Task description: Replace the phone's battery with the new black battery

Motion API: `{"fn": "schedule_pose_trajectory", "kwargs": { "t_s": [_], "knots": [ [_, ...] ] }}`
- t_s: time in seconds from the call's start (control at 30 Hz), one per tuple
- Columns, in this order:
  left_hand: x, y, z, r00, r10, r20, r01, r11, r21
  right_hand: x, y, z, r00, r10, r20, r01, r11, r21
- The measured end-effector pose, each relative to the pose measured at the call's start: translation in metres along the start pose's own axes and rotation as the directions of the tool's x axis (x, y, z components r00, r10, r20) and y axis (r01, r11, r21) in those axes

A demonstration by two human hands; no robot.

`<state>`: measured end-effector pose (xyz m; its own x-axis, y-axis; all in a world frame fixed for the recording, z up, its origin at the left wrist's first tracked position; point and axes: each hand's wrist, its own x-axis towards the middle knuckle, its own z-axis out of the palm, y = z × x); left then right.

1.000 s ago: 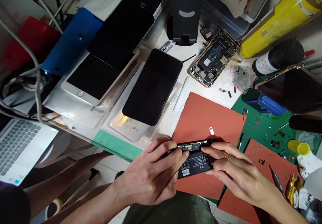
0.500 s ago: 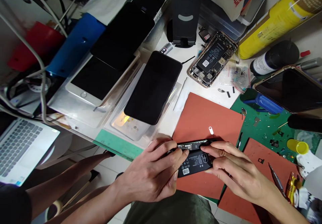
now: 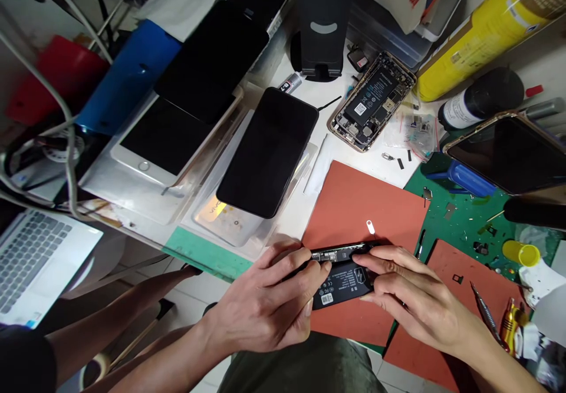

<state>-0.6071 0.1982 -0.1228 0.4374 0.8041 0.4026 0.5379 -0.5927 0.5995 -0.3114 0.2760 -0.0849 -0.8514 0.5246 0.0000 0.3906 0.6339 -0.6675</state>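
An opened phone [image 3: 336, 256] with bare circuit parts is held between both hands over the upper red-brown mat [image 3: 367, 195]. Its black battery [image 3: 342, 287], with white print and a small square code, faces up towards me. My left hand [image 3: 276, 296] grips the left end, fingers bent over the inner parts and thumb at the near edge. At the right end, my right hand [image 3: 409, 290] pinches the phone, fingertips on top and thumb below. My fingers hide both ends. Beyond the phone a small SIM-eject pin [image 3: 370, 227] lies on the mat.
Another opened phone [image 3: 372, 102] lies at the back. A black-screened phone [image 3: 267, 152] rests on plastic-wrapped ones to the left. Tweezers [image 3: 486, 313] and a yellow-handled tool [image 3: 509, 325] lie right. A yellow can [image 3: 477, 30] leans behind. Another person's legs [image 3: 119, 304] show at lower left.
Both hands keep nearly the same hold on the phone. The surroundings have shifted slightly left and up in view, as from a small head movement.
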Motion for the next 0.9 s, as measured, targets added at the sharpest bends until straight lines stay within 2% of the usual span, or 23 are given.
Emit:
{"fn": "schedule_pose_trajectory", "kwargs": {
  "t_s": [0.47,0.9],
  "knots": [
    [0.0022,0.001,-0.0001,1.0,-0.023,0.002,0.023,1.0,-0.021,-0.0032,0.0019,0.0031,1.0,-0.003,-0.026,0.003,1.0,0.0],
    [-0.0023,-0.0002,0.0013,1.0,0.004,-0.027,-0.004,1.0,0.016,-0.0042,0.0011,0.0053,1.0,0.018,-0.014,-0.017,0.999,0.047]
  ]
}}
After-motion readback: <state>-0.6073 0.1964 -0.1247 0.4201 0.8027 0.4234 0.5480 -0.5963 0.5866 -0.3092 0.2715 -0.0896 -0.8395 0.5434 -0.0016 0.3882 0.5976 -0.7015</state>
